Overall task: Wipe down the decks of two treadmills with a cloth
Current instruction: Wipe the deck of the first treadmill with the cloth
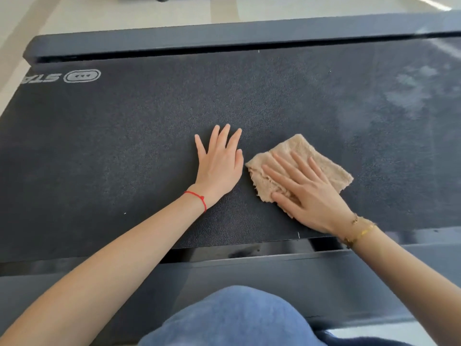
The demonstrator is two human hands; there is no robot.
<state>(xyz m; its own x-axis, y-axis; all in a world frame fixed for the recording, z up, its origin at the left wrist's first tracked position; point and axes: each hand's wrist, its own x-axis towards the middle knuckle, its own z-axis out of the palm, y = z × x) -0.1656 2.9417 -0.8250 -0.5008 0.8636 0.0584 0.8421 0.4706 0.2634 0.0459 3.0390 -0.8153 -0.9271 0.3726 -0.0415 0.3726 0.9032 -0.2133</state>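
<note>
Head view, one frame, contents as follows. Item: dark grey, fine-textured treadmill belt (149,136), filling most of the frame from left edge to right edge, with a white rounded logo and partial lettering (81,76) printed at upper left, reading upside down from where I look. Item: dark grey side rail (224,38) running along the top of the belt, and a matching glossy near rail (274,268) along the bottom, below my forearms. Item: pale dusty smears (409,93) on the belt at upper right. Item: tan, fluffy, frayed-edged terry cloth (311,156), lying flat on the belt just right of centre. Item: my right hand (306,191), palm down on the cloth, fingers straight and slightly spread, pressing it to the belt rather than gripping it; the thumb lies along the cloth's lower left edge; a thin gold chain bracelet (359,232) sits on that wrist. Item: my left hand (219,161), just left of the cloth and not touching it, flat on the bare belt with fingers straight and fanned, holding nothing; a thin red string bracelet (197,197) circles that wrist. Item: my knee in blue denim (237,318), bottom centre, in front of the near rail. Item: pale tiled floor (124,13) across the top of the frame beyond the far rail.
</note>
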